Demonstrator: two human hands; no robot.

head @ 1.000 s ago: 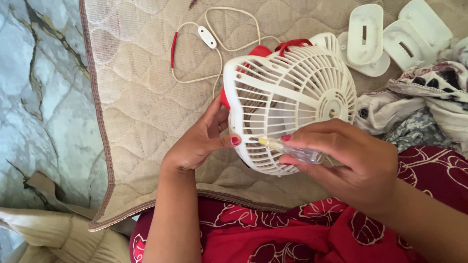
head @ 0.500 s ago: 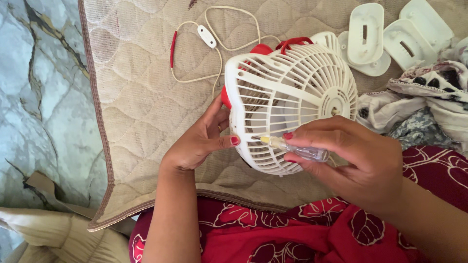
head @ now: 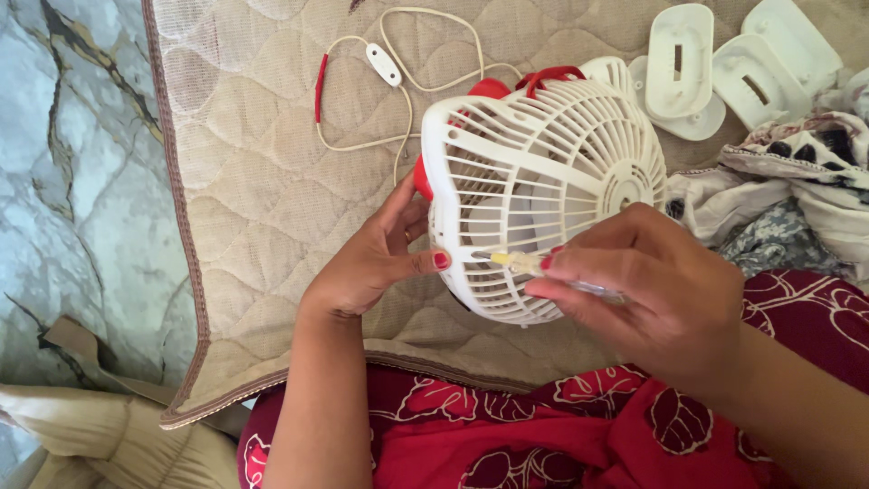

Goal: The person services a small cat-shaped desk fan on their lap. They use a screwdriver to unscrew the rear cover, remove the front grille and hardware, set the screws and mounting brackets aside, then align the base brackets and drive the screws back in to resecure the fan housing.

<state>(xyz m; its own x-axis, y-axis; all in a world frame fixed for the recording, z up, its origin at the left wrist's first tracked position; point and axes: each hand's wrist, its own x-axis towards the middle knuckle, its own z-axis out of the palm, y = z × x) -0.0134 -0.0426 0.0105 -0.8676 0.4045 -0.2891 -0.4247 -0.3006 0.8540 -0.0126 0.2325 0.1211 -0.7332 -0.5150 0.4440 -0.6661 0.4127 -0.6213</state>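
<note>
Left hand grips rim of white fan grille. Right hand pinches small screwdriver, tip on grille just right of left thumb.

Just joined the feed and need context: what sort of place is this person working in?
Probably a home, working seated on the floor rather than in a workshop. A quilted beige mat lies over a marble-patterned floor, crumpled clothes sit beside it, and both hands work on a small white fan over the lap.
</note>
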